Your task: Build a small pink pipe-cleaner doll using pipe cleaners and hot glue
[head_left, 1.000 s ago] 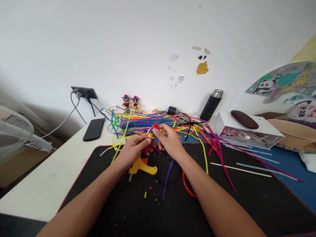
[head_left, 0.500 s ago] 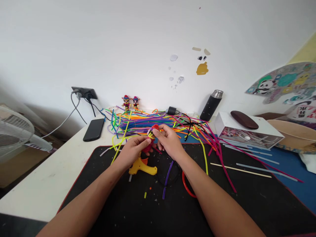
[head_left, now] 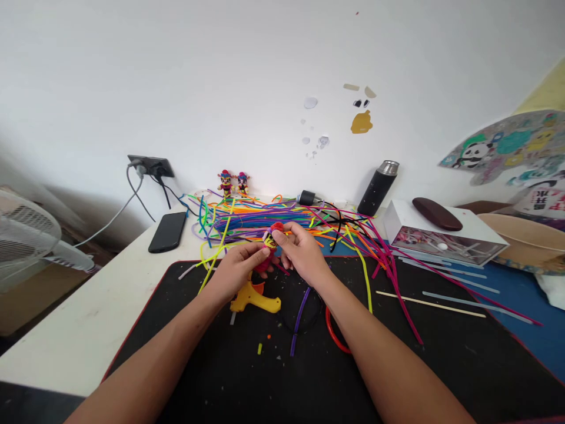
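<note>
Between my two hands is a small pipe-cleaner doll, with a red top, a yellow-and-black face and a red lower part. My left hand pinches its left side between thumb and fingers. From the other side, my right hand grips the doll near its red top; parts of the doll are hidden by the fingers. Just below, a yellow glue gun lies on the black mat. A purple pipe cleaner rests near my right wrist. Beside my right forearm shows a red loop-shaped handle, partly covered.
Many coloured pipe cleaners are heaped along the wall. Two similar dolls stand behind them. A phone lies at left. To the right are a black flask, a white box, a wooden stick and translucent glue sticks.
</note>
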Demonstrator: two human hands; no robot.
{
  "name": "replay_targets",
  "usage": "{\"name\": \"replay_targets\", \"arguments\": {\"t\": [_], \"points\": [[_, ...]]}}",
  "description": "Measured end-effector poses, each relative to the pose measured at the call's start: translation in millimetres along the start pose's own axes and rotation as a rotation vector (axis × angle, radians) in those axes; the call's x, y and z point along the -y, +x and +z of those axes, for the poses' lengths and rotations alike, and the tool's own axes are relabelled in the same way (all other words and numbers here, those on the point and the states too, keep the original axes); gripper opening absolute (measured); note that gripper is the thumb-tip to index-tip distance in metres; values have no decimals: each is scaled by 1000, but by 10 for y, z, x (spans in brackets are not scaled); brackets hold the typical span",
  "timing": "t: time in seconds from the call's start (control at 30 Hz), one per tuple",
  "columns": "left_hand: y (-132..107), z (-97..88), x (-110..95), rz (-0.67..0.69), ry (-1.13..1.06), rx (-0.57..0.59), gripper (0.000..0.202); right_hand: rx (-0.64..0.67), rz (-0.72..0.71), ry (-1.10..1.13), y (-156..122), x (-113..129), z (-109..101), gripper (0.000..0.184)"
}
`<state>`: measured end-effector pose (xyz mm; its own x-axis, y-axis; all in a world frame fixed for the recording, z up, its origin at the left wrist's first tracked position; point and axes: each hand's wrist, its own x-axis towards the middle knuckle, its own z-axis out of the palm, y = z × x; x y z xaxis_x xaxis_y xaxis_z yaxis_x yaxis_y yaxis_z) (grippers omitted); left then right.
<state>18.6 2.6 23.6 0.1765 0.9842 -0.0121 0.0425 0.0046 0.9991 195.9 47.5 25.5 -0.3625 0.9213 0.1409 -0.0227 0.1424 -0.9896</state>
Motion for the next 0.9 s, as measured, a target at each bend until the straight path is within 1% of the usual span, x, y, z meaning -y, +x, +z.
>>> {"name": "replay_targets", "arguments": {"t": [0.33,0.9], "points": [[2,-2,4,4,-5,7,47,-7,13,-1,-10,33,10,46],[-1,12,-16,16,-17,28,47,-8,24,10,-21,54,18,47]]}}
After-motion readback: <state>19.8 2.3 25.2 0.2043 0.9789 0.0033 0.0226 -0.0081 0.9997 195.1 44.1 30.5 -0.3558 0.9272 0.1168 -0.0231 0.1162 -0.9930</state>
